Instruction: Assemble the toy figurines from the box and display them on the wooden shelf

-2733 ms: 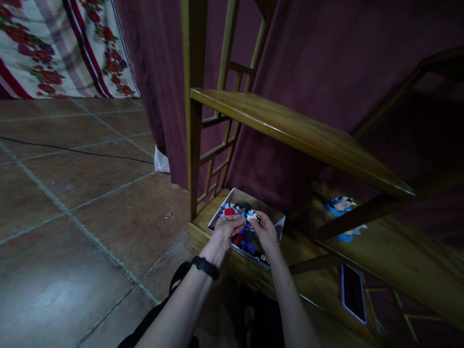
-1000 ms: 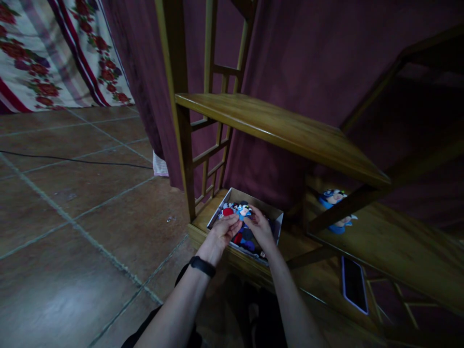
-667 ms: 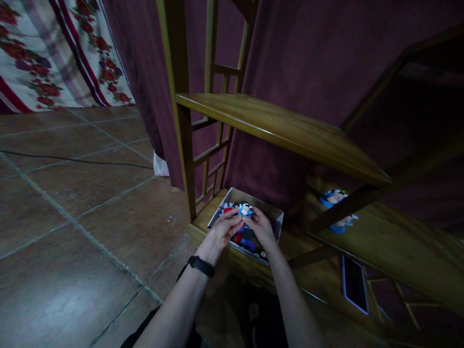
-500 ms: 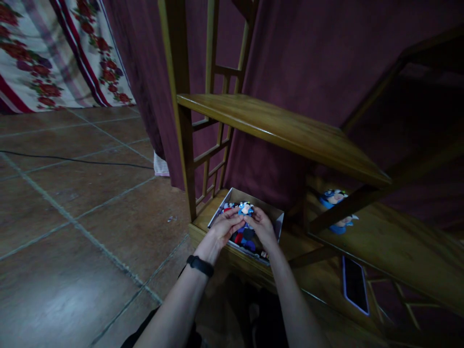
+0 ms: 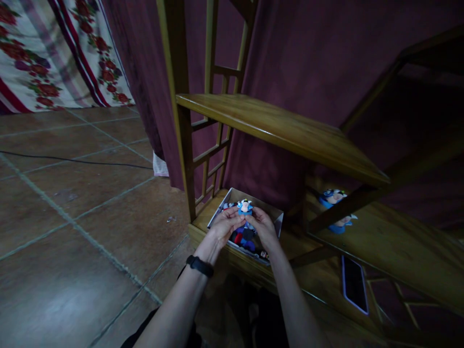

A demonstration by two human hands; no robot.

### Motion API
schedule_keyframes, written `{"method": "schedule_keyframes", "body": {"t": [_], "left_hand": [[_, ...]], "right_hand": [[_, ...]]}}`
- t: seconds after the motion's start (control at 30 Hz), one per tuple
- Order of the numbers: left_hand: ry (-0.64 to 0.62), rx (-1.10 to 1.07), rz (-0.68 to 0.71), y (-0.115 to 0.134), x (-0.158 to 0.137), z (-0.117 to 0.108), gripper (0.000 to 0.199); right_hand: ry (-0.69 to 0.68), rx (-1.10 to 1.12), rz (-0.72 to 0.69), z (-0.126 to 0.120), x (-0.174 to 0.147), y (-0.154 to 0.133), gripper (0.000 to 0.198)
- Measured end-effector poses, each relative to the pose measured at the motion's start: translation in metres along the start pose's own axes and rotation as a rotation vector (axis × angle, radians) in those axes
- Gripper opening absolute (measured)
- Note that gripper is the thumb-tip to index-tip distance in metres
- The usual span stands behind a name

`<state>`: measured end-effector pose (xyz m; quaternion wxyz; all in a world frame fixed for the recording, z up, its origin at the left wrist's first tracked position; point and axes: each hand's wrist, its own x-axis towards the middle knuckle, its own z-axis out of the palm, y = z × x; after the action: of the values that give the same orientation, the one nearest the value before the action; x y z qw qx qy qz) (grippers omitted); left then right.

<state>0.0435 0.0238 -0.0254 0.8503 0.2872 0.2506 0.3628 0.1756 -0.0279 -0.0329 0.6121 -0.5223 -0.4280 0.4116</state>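
Between my two hands is a small blue-and-white figurine [image 5: 245,208], held upright by its base. My left hand [image 5: 225,225] grips its left side, and my right hand [image 5: 262,225] pinches it from the right. Directly below sits an open cardboard box [image 5: 276,215] with white edges. Several colourful small figures [image 5: 248,237] in red, blue and black lie inside it, partly covered by my hands. A dark band circles my left wrist.
The box stands on the low board of a wooden shelf unit [image 5: 282,128], under a higher board. To the right are similar blue figurines [image 5: 337,226], partly behind a strut, and a phone [image 5: 354,284]. A cable [image 5: 76,159] crosses the tiled floor at left.
The figurine has turned slightly in my fingers and now shows its front more upright. Both hands stay in nearly the same place above the box.
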Motion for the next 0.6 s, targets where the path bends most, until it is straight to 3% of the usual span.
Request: {"method": "schedule_keyframes", "body": {"t": [0.17, 0.6], "left_hand": [[-0.034, 0.028, -0.039, 0.0042, -0.0043, 0.0050, 0.036], [-0.018, 0.067, 0.071, -0.0017, -0.0036, 0.0107, 0.036]], "right_hand": [[0.035, 0.019, 0.025, 0.0012, -0.0023, -0.0016, 0.033], [-0.007, 0.083, 0.029, -0.0010, -0.0018, -0.0072, 0.028]]}}
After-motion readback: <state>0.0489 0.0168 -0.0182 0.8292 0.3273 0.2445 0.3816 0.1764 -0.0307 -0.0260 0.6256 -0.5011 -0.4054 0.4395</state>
